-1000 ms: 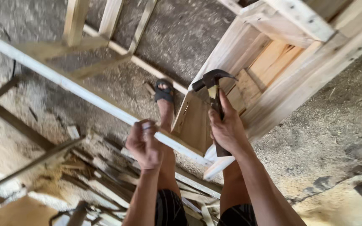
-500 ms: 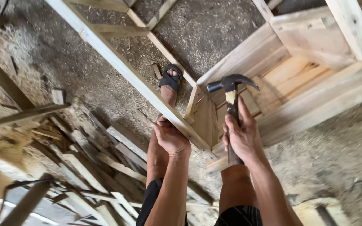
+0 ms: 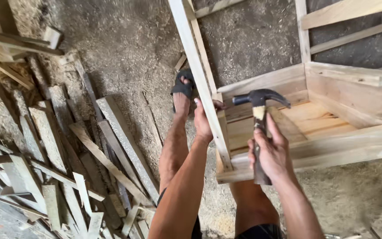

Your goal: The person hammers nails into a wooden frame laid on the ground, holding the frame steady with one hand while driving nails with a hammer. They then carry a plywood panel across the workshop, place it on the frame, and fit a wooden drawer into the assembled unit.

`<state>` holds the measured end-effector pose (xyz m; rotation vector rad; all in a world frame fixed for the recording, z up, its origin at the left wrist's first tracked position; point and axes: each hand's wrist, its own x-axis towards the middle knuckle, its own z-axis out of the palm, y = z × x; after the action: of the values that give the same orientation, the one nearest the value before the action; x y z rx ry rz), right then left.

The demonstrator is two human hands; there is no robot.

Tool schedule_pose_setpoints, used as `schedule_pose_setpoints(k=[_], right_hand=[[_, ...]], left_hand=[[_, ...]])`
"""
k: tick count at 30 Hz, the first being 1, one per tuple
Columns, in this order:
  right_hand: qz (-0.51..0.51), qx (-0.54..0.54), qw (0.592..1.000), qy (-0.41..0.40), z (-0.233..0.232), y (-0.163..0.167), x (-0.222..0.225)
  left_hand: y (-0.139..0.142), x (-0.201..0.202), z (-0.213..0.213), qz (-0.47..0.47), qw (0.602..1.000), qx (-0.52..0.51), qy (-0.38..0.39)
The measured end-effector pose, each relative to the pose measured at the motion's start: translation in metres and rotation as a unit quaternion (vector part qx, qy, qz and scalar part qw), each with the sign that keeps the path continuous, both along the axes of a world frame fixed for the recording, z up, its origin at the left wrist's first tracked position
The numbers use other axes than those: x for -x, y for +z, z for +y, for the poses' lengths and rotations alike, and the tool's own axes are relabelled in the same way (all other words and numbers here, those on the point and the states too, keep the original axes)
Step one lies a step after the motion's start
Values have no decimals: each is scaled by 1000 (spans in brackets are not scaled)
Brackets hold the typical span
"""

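Scrap wooden slats (image 3: 89, 159) lie heaped on the sawdust-strewn floor (image 3: 124, 48), perhaps offcuts; a black sandal (image 3: 182, 86).

Soft, even daylight is filling the scene; no glare is showing. The pale wooden frame (image 3: 332, 146) is catching the brightest light, while the sawdust floor (image 3: 124, 53) is lying dimmer. Faint shadows are falling beneath the scrap planks (image 3: 111, 146). The hammer (image 3: 258, 119) is appearing sharp; the lower corners are blurring slightly, and straight rails are bowing near the edges.
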<state>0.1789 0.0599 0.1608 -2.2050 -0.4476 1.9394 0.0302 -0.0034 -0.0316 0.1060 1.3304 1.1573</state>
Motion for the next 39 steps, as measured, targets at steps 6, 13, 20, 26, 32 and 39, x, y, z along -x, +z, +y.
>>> schedule_pose_setpoints(k=[6,13,20,26,32,39], right_hand=[[-19,-23,999,-35,1,-23,-7],[-66,25,997,-29,11,-37,-4],[-66,42,997,-7,17,-33,-8],[-34,56,998,-26,13,-36,-10],[-27,73,997,-30,12,-41,-16],[7,39,998,-41,13,-32,-22]], left_hand=[[-21,-7,-4,-165,982,-42,77],[-28,-4,-16,-194,979,-53,36],[-18,5,-13,-160,986,-54,10],[-5,14,-10,-159,984,-72,-25],[-11,20,-4,-177,983,-42,-7],[-14,24,-9,-188,981,-18,29]])
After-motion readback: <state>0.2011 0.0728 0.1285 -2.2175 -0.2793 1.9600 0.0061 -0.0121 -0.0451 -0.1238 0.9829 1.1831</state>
